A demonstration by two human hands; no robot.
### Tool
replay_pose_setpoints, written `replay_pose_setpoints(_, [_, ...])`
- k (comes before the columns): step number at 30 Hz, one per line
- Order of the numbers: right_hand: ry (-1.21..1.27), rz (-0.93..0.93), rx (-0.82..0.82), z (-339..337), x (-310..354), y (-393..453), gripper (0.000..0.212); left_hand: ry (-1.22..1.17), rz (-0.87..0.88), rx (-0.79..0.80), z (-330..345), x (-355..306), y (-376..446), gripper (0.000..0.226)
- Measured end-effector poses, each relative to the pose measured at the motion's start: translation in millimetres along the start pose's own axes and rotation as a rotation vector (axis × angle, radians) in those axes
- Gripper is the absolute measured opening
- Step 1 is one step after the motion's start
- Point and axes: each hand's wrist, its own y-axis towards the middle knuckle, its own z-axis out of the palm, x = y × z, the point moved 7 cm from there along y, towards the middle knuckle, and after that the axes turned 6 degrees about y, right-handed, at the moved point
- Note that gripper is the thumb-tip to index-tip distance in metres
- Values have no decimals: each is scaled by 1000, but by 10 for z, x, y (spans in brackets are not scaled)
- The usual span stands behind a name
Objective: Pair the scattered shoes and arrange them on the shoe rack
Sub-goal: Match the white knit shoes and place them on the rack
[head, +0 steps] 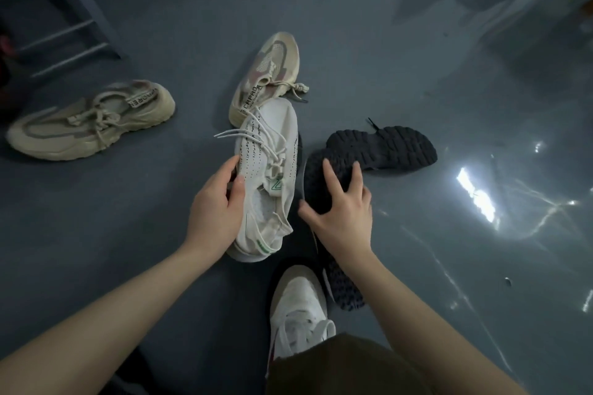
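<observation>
Underfoot, a glossy grey floor [417, 74] fills the view, with bright light reflections at the right. At far left stands the shoe rack [61, 6], a dark frame with slatted bars; no shoe shows on the bars in view. Two beige sneakers lie on the floor: one [90, 120] on the left near the rack, upright, and the other [266, 74] in the middle, farther off, its heel touching the white sneaker [266, 183]. That white knit shoe, with green trim and loose laces, sits at the centre, and the left hand [215, 212] grips its side near the collar, thumb curled onto the upper. Just right of it lies a black shoe [330, 218], sole up; the right hand [340, 212] rests on that sole with fingers spread and nearly straight. A second black shoe [388, 147], also sole up, lies beyond it. Nearest, the person's own foot wears a white trainer [298, 308].
</observation>
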Motion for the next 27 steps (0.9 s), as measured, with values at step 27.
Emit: replay_pose_setpoints(27, [-56,-242,224,304,491,268,72,-104,-228,-120,-505,652,-216,39])
